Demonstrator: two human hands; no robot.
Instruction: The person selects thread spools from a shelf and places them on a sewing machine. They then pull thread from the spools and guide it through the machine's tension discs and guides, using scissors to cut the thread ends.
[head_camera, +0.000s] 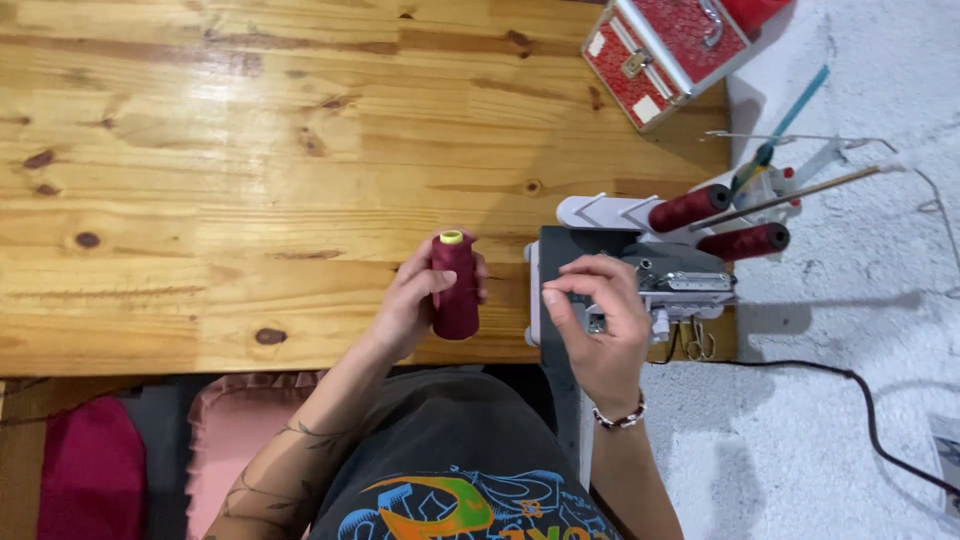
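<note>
My left hand (412, 300) grips a dark red thread cone (455, 290) with a yellow-green core tip, held upright over the front edge of the wooden table (200, 180). My right hand (598, 318) hovers just right of it with thumb and forefinger pinched together, perhaps on a thread end too fine to see. It is over the near side of a white and grey sewing machine (640, 275). Two more dark red cones (715, 222) sit on the machine's far side.
A red patterned case with metal corners (665, 50) rests at the table's back right edge. Small scissors (700, 342) lie beside the machine. A black cable (860, 400) runs across the white surface at right. A pink cushion (235, 420) sits below the table.
</note>
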